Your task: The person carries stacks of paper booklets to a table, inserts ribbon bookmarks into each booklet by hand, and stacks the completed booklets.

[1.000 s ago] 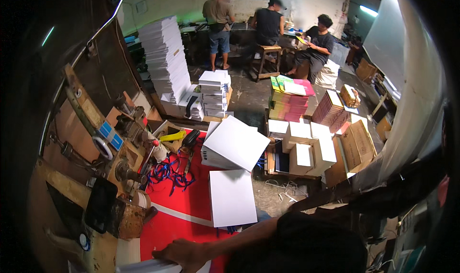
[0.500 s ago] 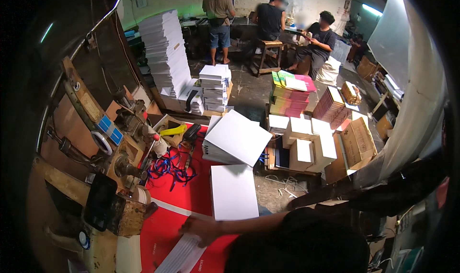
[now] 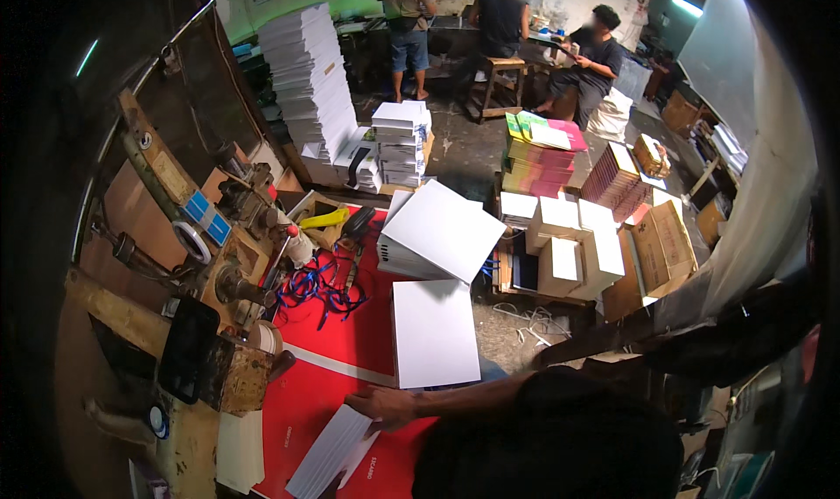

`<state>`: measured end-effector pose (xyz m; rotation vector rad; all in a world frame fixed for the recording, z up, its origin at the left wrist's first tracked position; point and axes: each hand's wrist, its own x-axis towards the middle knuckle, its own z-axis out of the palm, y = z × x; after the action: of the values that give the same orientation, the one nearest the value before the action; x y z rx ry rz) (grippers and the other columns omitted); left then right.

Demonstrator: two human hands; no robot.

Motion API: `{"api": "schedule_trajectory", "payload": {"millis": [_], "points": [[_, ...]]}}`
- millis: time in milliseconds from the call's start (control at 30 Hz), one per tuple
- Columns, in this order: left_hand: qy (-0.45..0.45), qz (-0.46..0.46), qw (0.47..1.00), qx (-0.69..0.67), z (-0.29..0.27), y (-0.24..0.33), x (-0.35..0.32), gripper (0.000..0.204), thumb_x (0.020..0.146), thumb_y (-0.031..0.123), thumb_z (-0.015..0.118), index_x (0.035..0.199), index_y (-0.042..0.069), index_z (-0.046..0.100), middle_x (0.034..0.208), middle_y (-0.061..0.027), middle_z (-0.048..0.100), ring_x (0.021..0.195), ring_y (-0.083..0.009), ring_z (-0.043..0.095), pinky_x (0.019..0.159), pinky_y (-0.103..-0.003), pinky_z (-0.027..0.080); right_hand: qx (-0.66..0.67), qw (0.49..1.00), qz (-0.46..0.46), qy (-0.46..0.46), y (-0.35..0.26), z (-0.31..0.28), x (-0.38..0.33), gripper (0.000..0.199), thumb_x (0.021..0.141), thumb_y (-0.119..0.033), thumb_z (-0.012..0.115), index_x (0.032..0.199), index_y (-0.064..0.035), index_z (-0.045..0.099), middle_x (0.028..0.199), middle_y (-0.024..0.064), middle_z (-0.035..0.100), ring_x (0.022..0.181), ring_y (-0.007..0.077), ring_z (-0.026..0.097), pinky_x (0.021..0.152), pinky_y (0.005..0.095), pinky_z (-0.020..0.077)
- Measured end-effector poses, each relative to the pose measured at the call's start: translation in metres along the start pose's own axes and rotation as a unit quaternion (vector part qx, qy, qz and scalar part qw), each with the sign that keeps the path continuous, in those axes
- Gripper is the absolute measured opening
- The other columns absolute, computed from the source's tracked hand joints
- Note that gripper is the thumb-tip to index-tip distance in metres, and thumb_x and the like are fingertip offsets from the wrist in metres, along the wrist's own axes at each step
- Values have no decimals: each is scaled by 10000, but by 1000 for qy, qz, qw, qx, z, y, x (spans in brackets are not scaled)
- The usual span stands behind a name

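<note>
My right hand [image 3: 385,406] reaches in from the right under a dark sleeve. Its fingers are closed round the far end of a slim bundle of white paper sections [image 3: 328,453], whose layered edges face up. The bundle tilts over a red tabletop [image 3: 293,403], and a flap of paper sags from its right side. Just beyond the hand lies a square stack of white sheets [image 3: 436,333]. My left hand is not in view.
At left stands a worn machine [image 3: 241,284] with a black phone-like slab [image 3: 188,350]. Tangled blue ribbons [image 3: 319,284] and a yellow-handled tool [image 3: 324,218] lie behind. A skewed white stack [image 3: 444,229], book piles [image 3: 542,162] and a cardboard box [image 3: 661,245] stand beyond. Three people are farther back.
My right hand has lifted and tilted the paper bundle, and a loose flap now shows at its side. The whole view has shifted slightly.
</note>
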<state>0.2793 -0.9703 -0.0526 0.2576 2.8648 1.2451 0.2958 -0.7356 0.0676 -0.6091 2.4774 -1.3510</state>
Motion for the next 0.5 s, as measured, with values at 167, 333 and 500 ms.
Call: {"api": "schedule_trajectory", "payload": {"millis": [167,333,500], "points": [[11,-15,1000,5,-10,-4,-5,776,602,305,917,1230,35,551,1244,-156,592,1127,-313,575,938,-450,479,-56,970,-207,112,-48,-32,-4,642,724,-167,759,1242,18,426,1188,222,526,1178,393,494,992,479,412],[17,-19,1000,14,-18,-9,-5,775,601,310,917,1227,36,554,1245,-157,593,1126,-315,576,937,-451,480,-79,968,-208,113,-24,-10,-6,608,722,-39,682,1276,9,438,1314,197,478,1298,370,417,1096,430,368],[21,-24,999,4,-8,-8,-24,774,599,316,917,1224,37,557,1246,-157,594,1125,-317,577,936,-452,481,-11,998,-54,-3,30,21,3,640,816,-211,710,1274,48,347,1204,247,491,1148,436,518,934,485,461]]}}
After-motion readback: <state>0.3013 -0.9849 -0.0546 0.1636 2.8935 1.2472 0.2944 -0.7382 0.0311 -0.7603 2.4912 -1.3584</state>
